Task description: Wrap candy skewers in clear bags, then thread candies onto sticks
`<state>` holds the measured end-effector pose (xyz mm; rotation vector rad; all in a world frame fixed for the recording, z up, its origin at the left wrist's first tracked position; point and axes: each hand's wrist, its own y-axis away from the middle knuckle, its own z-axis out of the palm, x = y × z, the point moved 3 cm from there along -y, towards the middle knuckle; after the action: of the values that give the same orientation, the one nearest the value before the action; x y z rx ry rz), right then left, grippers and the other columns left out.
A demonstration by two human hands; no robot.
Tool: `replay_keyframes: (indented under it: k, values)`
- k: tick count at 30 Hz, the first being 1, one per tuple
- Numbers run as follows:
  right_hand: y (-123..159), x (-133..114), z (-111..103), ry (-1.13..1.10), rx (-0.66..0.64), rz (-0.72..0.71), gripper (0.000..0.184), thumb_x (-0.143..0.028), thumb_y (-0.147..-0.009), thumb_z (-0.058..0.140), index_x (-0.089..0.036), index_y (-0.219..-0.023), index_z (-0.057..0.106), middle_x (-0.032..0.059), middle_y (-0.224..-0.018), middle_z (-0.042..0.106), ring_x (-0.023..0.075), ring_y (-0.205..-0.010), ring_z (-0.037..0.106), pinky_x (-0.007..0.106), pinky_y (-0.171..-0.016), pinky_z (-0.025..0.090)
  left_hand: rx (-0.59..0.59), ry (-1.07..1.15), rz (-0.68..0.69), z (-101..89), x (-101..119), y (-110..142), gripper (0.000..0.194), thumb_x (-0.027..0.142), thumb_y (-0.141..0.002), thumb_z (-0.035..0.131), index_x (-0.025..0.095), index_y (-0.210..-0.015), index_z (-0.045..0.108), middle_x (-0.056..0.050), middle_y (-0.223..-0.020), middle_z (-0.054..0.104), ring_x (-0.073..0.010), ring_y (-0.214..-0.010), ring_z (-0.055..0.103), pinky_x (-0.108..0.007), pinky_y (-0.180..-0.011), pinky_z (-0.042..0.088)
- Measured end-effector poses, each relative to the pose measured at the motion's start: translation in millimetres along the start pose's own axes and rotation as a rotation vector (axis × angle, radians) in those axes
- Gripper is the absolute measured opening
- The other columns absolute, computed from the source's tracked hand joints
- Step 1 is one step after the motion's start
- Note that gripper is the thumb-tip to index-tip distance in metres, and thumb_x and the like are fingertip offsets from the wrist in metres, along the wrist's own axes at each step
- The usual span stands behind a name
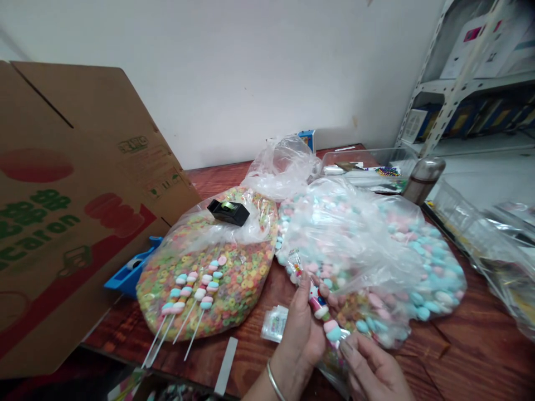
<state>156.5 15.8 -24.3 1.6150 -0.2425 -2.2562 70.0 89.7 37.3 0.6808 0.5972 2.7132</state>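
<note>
My left hand is closed around a marshmallow skewer in a clear printed wrapper, which slants from upper left to lower right. The fingers of my right hand pinch its lower end, where the wrapper bunches; the stick itself is hidden there. Left of my hands, several bare marshmallow skewers in pink, white and blue lie on a big bag of colourful cereal rings. Behind my hands sits a large clear bag of pastel marshmallows. Small clear packets lie beside my left wrist.
A black tape dispenser rests on the cereal bag, with a blue tape dispenser to its left. A cardboard box stands at left. At right are a metal flask, clear plastic trays and a white shelf rack.
</note>
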Motion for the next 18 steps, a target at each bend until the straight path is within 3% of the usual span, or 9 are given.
replay_keyframes:
  k: [4, 10, 13, 15, 16, 18]
  values:
    - [0, -17, 0, 0.1, 0.163, -0.145, 0.049, -0.068, -0.077, 0.062, -0.02, -0.071, 0.057, -0.0056, -0.054, 0.042, 0.0093, -0.048, 0.035, 0.02, -0.044, 0.032, 0.037, -0.072, 0.035, -5.0, -19, 9, 0.031, 0.045, -0.08, 0.072, 0.016, -0.079, 0.06, 0.0, -0.068, 0.06, -0.0126, -0.065, 0.059, -0.025, -0.069, 0.05]
    - [-2, -14, -2, 0.033, 0.094, -0.056, 0.049, -0.067, -0.082, 0.058, -0.022, -0.065, 0.047, -0.0111, -0.047, 0.025, 0.0065, -0.042, 0.019, 0.02, -0.04, 0.017, -0.032, -0.088, 0.105, -6.1, 1, -5, 0.037, 0.041, -0.08, 0.073, 0.017, -0.106, 0.064, -0.005, -0.093, 0.069, -0.0164, -0.081, 0.065, -0.028, -0.078, 0.05]
    - [-9, -16, 0, -0.006, 0.098, -0.098, 0.041, -0.061, -0.081, 0.063, -0.021, -0.075, 0.058, -0.0055, -0.055, 0.048, 0.0106, -0.049, 0.042, 0.02, -0.047, 0.035, -0.056, -0.185, 0.094, -2.1, -3, -4, 0.029, 0.036, -0.08, 0.075, 0.015, -0.098, 0.065, 0.001, -0.068, 0.062, -0.0129, -0.066, 0.061, -0.027, -0.073, 0.049]
    - [-14, -20, 0, -0.043, 0.122, -0.162, 0.039, -0.059, -0.08, 0.065, -0.021, -0.091, 0.065, 0.0025, -0.081, 0.065, 0.0174, -0.073, 0.059, 0.026, -0.068, 0.049, -0.028, -0.207, 0.077, -2.4, -13, 0, 0.027, 0.036, -0.079, 0.075, 0.015, -0.091, 0.064, 0.003, -0.062, 0.057, -0.0122, -0.065, 0.06, -0.025, -0.072, 0.048]
    - [-16, -21, -1, -0.032, 0.123, -0.183, 0.04, -0.057, -0.081, 0.065, -0.021, -0.096, 0.066, 0.0047, -0.091, 0.067, 0.0196, -0.083, 0.061, 0.029, -0.076, 0.05, 0.0, -0.202, 0.081, -3.8, -17, 1, 0.027, 0.036, -0.079, 0.075, 0.015, -0.09, 0.063, 0.002, -0.064, 0.058, -0.0121, -0.067, 0.06, -0.024, -0.071, 0.047]
    - [-16, -22, -4, 0.077, 0.087, -0.196, 0.036, -0.055, -0.086, 0.06, -0.02, -0.093, 0.066, 0.0039, -0.089, 0.066, 0.0191, -0.082, 0.06, 0.028, -0.075, 0.049, 0.045, -0.185, 0.108, -7.6, -21, 3, 0.028, 0.037, -0.08, 0.075, 0.015, -0.092, 0.063, 0.001, -0.07, 0.06, -0.0114, -0.069, 0.06, -0.022, -0.07, 0.046]
